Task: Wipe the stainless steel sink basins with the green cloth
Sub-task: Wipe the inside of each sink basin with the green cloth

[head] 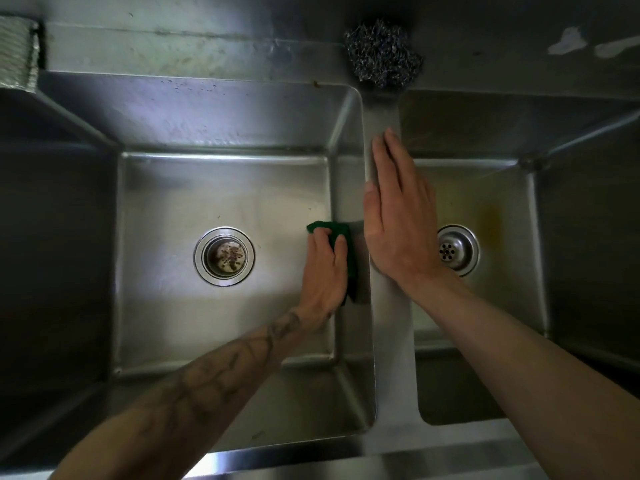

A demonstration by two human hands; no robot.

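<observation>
At three o'clock from the drain (224, 256), the left hand (325, 271) is gripping the green cloth (333, 229) against the basin wall (348, 174) while the flat, empty right hand (398, 223) is bracing on the divider (381, 112), possibly risking a slip if the steel is wet.

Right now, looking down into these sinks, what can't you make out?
Head view:
- Cloth: mostly covered by the left hand.
- Right drain: left edge behind the right hand.
- Far-left basin: dark, cut off by the frame's edge.
- Grey ribbed thing, top left: cut off, unidentifiable.
</observation>
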